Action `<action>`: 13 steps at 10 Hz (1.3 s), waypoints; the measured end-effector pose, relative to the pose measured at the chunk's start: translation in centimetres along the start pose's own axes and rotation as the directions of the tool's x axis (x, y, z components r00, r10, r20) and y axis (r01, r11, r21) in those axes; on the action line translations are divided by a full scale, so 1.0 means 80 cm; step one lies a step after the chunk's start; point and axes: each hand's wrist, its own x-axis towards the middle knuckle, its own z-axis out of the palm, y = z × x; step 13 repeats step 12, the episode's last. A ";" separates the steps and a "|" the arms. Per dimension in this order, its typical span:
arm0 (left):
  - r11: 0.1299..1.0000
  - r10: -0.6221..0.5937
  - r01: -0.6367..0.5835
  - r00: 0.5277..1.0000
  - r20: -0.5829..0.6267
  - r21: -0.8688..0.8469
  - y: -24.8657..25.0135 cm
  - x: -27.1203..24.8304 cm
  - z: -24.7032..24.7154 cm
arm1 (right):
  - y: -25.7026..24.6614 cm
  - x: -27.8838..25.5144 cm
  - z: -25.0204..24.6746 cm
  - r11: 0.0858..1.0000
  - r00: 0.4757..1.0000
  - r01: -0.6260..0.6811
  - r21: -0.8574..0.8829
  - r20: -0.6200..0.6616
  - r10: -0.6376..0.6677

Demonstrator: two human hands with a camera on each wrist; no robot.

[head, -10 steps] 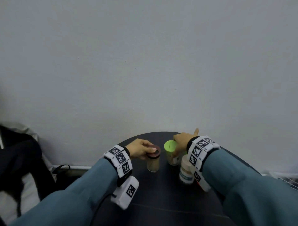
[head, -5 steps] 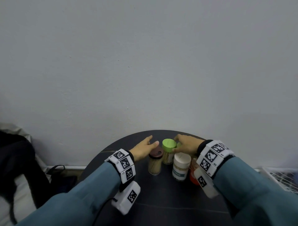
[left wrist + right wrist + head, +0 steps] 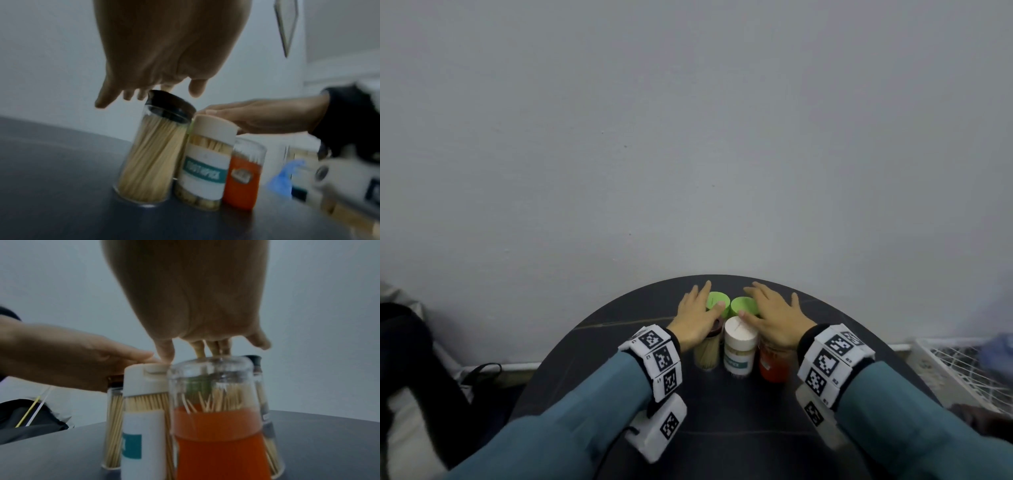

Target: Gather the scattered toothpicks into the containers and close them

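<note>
A round dark table (image 3: 722,421) stands against a plain grey wall (image 3: 688,137). A group of toothpick jars stands close together near its far edge. The left hand (image 3: 697,317) lies flat with straight fingers over the brown-lid jar (image 3: 152,146) and one green-lid jar (image 3: 717,299). The right hand (image 3: 774,317) lies flat too, over the other green-lid jar (image 3: 743,303) and the orange jar (image 3: 774,366). The white-lid jar (image 3: 739,346) stands between them. Neither hand grips anything. A white wire rack (image 3: 962,366) sits to the right, past the table.
</note>
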 end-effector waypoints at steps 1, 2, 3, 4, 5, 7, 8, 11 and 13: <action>0.973 0.115 -0.114 0.993 0.007 0.201 0.000 -0.001 0.001 | 0.007 -0.006 0.006 0.993 0.995 -0.102 0.052 0.011 0.101; 0.947 0.167 -0.171 0.985 0.035 0.272 -0.003 0.003 0.005 | 0.015 -0.005 0.022 0.990 0.995 -0.098 0.101 0.000 0.098; 0.925 0.198 -0.204 0.979 0.050 0.322 -0.003 0.001 0.010 | 0.020 0.001 0.030 0.993 0.995 -0.062 0.105 -0.066 0.069; 0.921 0.207 -0.210 0.977 0.045 0.329 -0.002 -0.003 0.016 | 0.030 0.019 0.033 0.996 0.998 0.032 0.089 0.042 -0.036; 0.935 0.182 -0.169 0.983 -0.011 0.311 -0.001 -0.005 0.022 | 0.015 0.013 0.026 0.993 0.988 0.097 -0.068 -0.115 -0.105; 0.937 0.180 -0.154 0.982 -0.056 0.313 -0.004 0.000 0.027 | 0.021 0.019 0.034 0.985 0.981 0.118 0.124 -0.168 -0.097; 0.930 0.180 -0.154 0.982 -0.048 0.333 -0.004 0.001 0.026 | 0.026 0.028 0.037 0.981 0.985 0.152 0.123 -0.095 -0.141; 0.913 0.144 -0.121 0.989 -0.032 0.389 0.017 -0.013 0.009 | 0.016 0.004 0.009 0.995 0.998 0.043 0.085 -0.050 -0.039; 0.922 0.194 -0.167 0.980 -0.045 0.350 0.028 -0.019 0.006 | 0.015 -0.006 -0.001 0.993 0.992 0.089 0.082 -0.096 -0.082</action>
